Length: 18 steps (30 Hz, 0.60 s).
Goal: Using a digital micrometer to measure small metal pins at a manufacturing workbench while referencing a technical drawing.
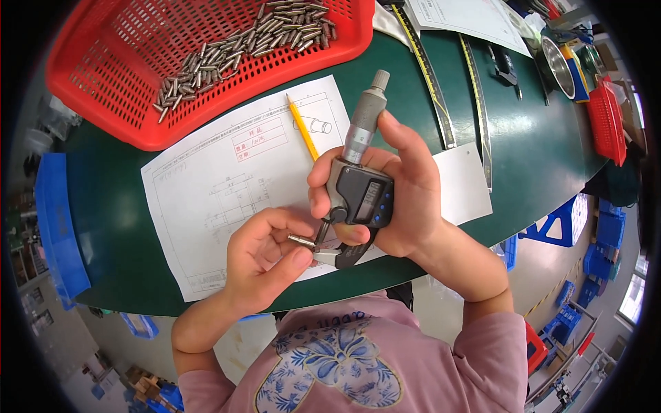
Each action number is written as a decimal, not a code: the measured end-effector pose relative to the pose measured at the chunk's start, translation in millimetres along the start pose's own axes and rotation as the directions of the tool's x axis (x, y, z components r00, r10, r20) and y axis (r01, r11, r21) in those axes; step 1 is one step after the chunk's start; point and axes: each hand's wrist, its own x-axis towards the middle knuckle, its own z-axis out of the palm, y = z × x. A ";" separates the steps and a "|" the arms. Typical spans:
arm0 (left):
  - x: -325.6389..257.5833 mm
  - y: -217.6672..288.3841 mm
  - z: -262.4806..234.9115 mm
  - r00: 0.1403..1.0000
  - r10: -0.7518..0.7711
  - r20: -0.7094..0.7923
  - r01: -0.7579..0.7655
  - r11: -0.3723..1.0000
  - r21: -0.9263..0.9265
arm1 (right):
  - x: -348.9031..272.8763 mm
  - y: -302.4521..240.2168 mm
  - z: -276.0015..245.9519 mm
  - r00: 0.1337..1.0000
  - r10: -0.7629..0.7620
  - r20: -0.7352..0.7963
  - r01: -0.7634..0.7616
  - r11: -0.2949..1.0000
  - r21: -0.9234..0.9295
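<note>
We've got one micrometer, one held pin, one pencil, two red baskets; pins in the bench's far-left corner one? Lol, uncountable.

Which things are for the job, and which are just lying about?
Seem part of the job:
metal pin, in the left hand
micrometer, in the right hand
similar pins in the large red basket
drawing sheet, probably

Probably just lying about:
yellow pencil on the sheet
two yellow-marked strips
smaller red basket, far right
</note>
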 end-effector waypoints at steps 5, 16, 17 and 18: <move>1.8 -2.9 -6.4 0.999 -0.033 0.014 0.033 0.999 0.015 | 0.5 2.8 0.4 0.999 -0.038 -0.028 0.036 0.998 -0.059; -0.1 -2.8 -5.1 0.999 0.040 0.026 -0.041 0.997 0.063 | -2.2 1.4 0.5 1.000 -0.012 -0.028 0.012 1.000 0.004; 0.2 -2.8 -5.5 0.999 0.030 0.030 -0.031 0.998 0.050 | -2.3 0.8 1.9 0.998 -0.014 -0.061 0.012 1.000 -0.028; 0.9 -2.7 -5.7 0.999 0.020 0.036 -0.021 0.999 0.037 | -2.2 0.5 2.8 0.995 -0.017 -0.094 0.011 0.998 -0.060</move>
